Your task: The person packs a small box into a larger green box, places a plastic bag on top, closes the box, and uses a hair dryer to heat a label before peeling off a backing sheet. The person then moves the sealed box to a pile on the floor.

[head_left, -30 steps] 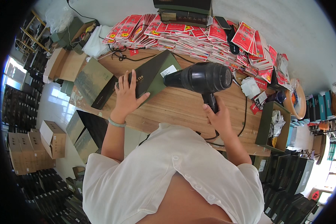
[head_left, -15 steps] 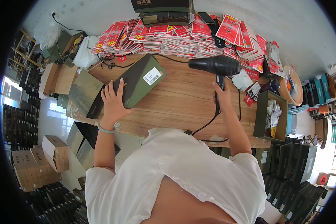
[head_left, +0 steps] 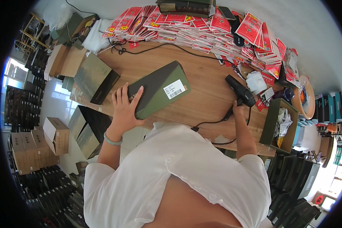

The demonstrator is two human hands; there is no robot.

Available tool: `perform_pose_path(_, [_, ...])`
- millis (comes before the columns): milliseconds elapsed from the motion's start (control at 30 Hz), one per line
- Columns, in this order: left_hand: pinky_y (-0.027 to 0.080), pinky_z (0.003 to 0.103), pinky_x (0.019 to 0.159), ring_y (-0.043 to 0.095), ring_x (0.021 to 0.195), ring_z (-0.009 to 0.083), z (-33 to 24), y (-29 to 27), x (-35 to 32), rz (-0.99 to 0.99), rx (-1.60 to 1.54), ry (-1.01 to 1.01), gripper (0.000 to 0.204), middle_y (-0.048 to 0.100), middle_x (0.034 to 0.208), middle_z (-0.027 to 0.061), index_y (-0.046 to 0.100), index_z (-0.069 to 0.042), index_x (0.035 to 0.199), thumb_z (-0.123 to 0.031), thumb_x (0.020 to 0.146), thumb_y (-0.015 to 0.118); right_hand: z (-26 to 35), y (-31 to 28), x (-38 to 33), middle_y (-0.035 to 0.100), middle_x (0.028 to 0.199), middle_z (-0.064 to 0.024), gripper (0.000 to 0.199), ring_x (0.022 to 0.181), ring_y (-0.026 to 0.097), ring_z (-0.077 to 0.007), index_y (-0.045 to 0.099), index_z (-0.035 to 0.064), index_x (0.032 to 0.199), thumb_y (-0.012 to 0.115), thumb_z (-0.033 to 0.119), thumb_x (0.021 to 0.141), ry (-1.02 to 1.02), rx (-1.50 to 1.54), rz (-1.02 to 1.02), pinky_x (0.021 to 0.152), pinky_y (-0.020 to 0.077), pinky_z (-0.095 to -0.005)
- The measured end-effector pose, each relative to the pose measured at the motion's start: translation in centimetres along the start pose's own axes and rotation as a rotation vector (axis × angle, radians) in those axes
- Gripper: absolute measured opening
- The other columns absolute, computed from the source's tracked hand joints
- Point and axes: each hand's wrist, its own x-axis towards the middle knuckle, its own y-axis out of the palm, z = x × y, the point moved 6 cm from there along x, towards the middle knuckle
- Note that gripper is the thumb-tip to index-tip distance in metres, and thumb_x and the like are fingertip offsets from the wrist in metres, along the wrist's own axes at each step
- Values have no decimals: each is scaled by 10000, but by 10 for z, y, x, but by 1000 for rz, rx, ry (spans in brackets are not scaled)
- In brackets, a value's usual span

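Observation:
A closed dark green shoebox with a white barcode label lies slantwise on the wooden table. My left hand is against its left end, fingers stretched out and spread. The index fingertip reaches onto the box and the thumb lies along its near edge. On the right, my right hand is closed round the handle of a black hair dryer. Its nozzle points away and to the left, low by the tabletop; I cannot tell whether the dryer touches it. Its cord loops toward the table's near edge.
Another green shoebox stands left of my left hand. Stacks of red printed leaflets line the wall, with a phone on top. An open green box holding crumpled wrappers stands at the right edge. Cartons sit on the floor.
The hair dryer has come down and nearer, turning from crosswise to slanted. The held-down shoebox has shifted right, away from the other shoebox, with my left hand following. The view has shifted slightly.

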Motion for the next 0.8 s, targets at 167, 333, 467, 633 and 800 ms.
perform_pose_path(167, [239, 569, 1012, 332, 1183, 446, -2, 2, -3, 5, 22, -15, 900, 304, 1371, 279, 490, -315, 1351, -307, 490, 750, 141, -74, -135, 521, 1110, -145, 443, 934, 586, -260, 519, 36, 1205, 650, 20, 782, -952, 553, -3, 861, 502, -356])
perform_pose_path(333, [236, 565, 1015, 326, 1190, 455, 2, 4, -5, -5, 12, -18, 918, 294, 1382, 287, 490, -296, 1358, -310, 477, 748, 234, -162, -316, 492, 1045, -128, 332, 882, 590, -235, 532, 6, 1097, 633, -69, 790, -1537, 682, 205, 804, 497, -322])
perform_pose_path(467, [237, 554, 1011, 327, 1188, 453, 4, 2, -6, -10, -34, -31, 894, 295, 1387, 281, 504, -295, 1346, -312, 485, 742, 247, -151, -332, 511, 1046, -146, 294, 908, 589, -287, 528, 31, 1087, 580, -76, 817, -1517, 667, 304, 778, 506, -374])
perform_pose_path(633, [238, 549, 1014, 330, 1184, 451, 4, 1, -8, -68, -47, -27, 875, 297, 1389, 278, 520, -291, 1334, -331, 486, 734, 257, -154, -338, 504, 1009, -126, 369, 836, 584, -247, 523, 28, 1108, 584, -126, 778, -1565, 607, 160, 743, 498, -343])
perform_pose_path(800, [238, 551, 1015, 334, 1180, 450, 6, -1, -9, -60, -55, -27, 886, 302, 1385, 279, 516, -294, 1337, -340, 480, 735, 259, -151, -343, 501, 1006, -121, 376, 821, 584, -244, 523, 35, 1128, 564, -116, 786, -1587, 472, 141, 700, 505, -349])
